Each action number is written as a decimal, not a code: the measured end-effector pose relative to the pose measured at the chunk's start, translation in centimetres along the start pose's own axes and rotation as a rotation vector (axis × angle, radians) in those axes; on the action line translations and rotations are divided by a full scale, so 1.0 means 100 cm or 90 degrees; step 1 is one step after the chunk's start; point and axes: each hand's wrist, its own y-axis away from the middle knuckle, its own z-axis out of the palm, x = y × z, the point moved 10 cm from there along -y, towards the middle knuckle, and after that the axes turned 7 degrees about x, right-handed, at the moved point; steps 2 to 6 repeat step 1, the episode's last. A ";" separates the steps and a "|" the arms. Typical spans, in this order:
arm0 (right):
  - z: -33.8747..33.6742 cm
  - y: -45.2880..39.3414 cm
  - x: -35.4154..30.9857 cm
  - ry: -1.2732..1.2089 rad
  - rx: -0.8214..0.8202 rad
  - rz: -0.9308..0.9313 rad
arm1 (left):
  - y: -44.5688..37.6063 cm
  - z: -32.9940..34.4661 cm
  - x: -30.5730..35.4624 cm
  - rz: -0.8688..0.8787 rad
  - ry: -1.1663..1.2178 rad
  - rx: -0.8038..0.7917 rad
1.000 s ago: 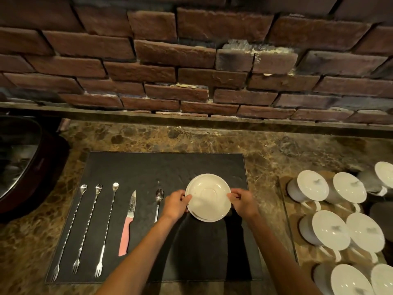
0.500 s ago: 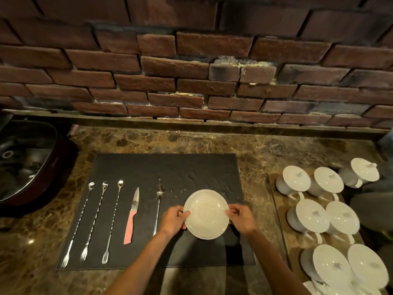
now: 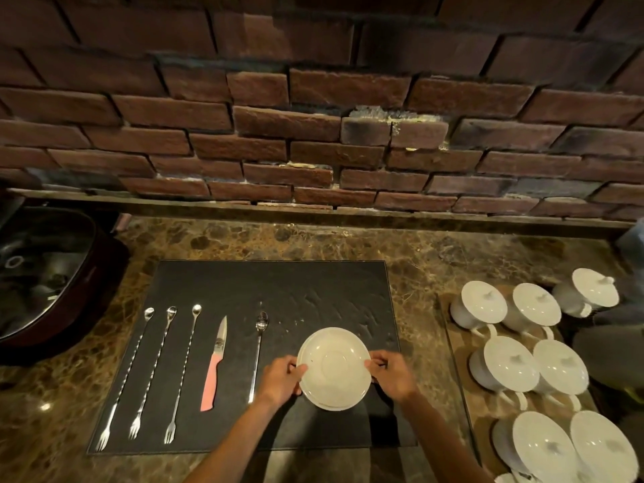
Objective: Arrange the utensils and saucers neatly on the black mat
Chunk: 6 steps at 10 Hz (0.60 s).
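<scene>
A small stack of white saucers [image 3: 334,367] is over the right half of the black mat [image 3: 271,287]. My left hand [image 3: 281,379] grips its left rim and my right hand [image 3: 392,374] grips its right rim. On the mat's left half lie three long twisted bar forks [image 3: 153,371] side by side, tines toward me. Right of them lies a knife with a pink handle [image 3: 214,366], then a long-handled spoon [image 3: 257,353] just left of my left hand.
The mat lies on a brown marble counter [image 3: 418,259] against a brick wall. A dark sink [image 3: 41,273] is at the left. Several white lidded cups [image 3: 522,343] stand on a board at the right, close to my right forearm.
The saucer stack, held in both hands, has come slightly nearer me on the mat. The head camera has tilted, so the scene sits lower in view. The utensils have not moved.
</scene>
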 end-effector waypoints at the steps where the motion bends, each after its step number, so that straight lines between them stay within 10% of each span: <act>1: -0.003 -0.005 0.003 -0.013 0.011 0.030 | -0.002 -0.001 0.004 0.007 -0.020 0.019; 6: -0.003 -0.005 0.003 -0.013 0.011 0.030 | -0.002 -0.001 0.004 0.007 -0.020 0.019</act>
